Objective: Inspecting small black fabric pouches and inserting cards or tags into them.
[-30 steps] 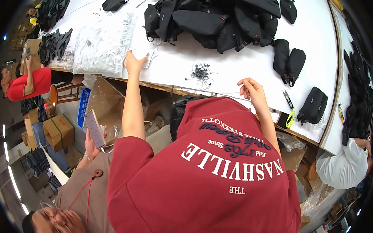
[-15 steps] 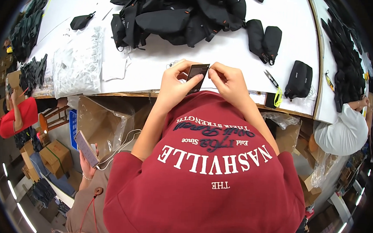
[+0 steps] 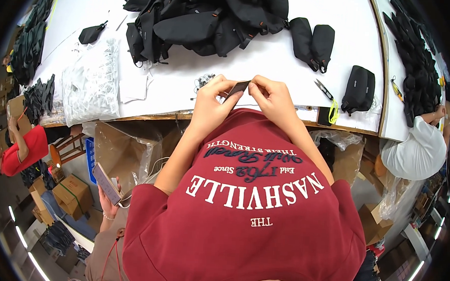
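Note:
A small black card-like tag [image 3: 238,90] is pinched between the thumb and fingers of my left hand [image 3: 210,105], just above the near table edge. My right hand [image 3: 272,98] is closed in a pinch at the tag's upper right corner. Whatever its fingertips hold there is too small to make out. Beside my left hand lies a little tangle of thin black strings [image 3: 203,81] on the white table [image 3: 174,84]. Beyond both hands, a large heap of black fabric bags [image 3: 187,29] covers the far middle.
Two black pouches [image 3: 311,43], snips [image 3: 324,90] with a yellow cord and another black pouch [image 3: 359,89] lie to the right. A clear bag of white pieces [image 3: 90,82] is at left. Close on my left, another person's hand [image 3: 109,198] holds a phone [image 3: 105,182].
The tag has tilted, so its face shows less. My right fingertips have come closer to its corner. The whole view has shifted slightly.

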Tool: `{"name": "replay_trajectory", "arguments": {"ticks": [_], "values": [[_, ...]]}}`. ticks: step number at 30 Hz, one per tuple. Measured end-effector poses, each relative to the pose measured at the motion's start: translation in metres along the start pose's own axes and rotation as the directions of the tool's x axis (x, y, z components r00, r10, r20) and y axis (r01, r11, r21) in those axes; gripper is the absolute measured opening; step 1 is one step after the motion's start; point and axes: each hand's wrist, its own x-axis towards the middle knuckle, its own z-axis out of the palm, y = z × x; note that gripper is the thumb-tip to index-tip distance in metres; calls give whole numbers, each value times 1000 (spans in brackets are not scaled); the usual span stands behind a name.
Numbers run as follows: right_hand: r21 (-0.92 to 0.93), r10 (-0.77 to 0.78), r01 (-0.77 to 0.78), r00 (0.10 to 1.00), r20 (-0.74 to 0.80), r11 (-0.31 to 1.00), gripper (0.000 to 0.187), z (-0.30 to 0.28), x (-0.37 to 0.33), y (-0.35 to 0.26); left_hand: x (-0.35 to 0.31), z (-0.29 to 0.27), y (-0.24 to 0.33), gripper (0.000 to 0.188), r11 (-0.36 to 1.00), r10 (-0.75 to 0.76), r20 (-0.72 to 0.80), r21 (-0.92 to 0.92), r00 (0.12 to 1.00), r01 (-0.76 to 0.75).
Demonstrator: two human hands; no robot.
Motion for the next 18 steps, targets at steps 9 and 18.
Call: {"name": "replay_trajectory", "arguments": {"ticks": [9,18], "values": [[260,59,-34,994,-92,965,9,-15,-1,15,9,1,-14,15,988,-12,133,-154,991,32],[162,40,-45,999,34,986,10,-26,9,14,27,22,-31,14,774,-153,356,-537,922,336]]}}
